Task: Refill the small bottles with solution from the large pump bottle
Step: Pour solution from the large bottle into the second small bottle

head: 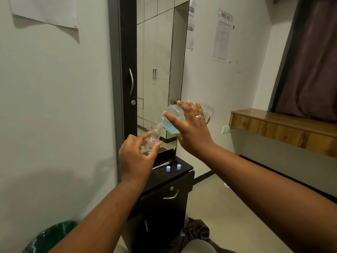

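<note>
Bottle point(152, 139), small and labelled, sits pinched in the left hand point(135, 157) while the right hand point(191, 132) grips the tilted large bottle point(175, 119) (pump removed) at two o'clock, necks touching; pouring likely needs more tilt.

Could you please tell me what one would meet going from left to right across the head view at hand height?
Left hand → small bottle → large bottle → right hand → wooden shelf.

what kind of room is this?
Likely a bedroom or dressing area: a tall mirror reflecting wardrobe doors, a small black cabinet below it, and a dark curtain over a wooden ledge.
</note>
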